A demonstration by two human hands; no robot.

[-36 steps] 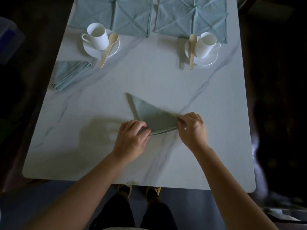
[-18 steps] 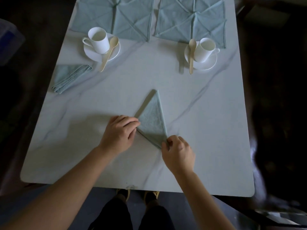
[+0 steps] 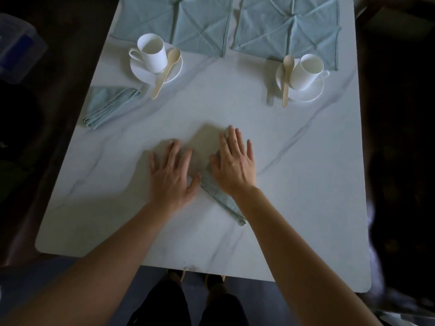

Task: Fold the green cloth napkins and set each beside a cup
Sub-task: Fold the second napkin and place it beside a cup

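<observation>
A folded green napkin [image 3: 220, 198] lies in the middle of the white marble table [image 3: 294, 184], mostly under my hands. My right hand [image 3: 235, 163] lies flat on it with straight fingers. My left hand [image 3: 173, 171] rests flat beside it on the left, thumb at the cloth's edge. A second folded napkin [image 3: 110, 104] lies beside the left cup [image 3: 151, 52]. The right cup [image 3: 304, 70] on its saucer has no napkin beside it.
Each cup stands on a white saucer with a wooden spoon [image 3: 164, 74], [image 3: 287, 78]. Two unfolded green cloths [image 3: 179, 22], [image 3: 289, 27] lie spread at the table's far edge. A clear plastic bin [image 3: 16, 48] sits off the table on the left. Dark floor surrounds the table.
Both hands have let go of the napkin's corners and opened flat. The triangle has been folded narrower, and my right hand has moved up onto it.
</observation>
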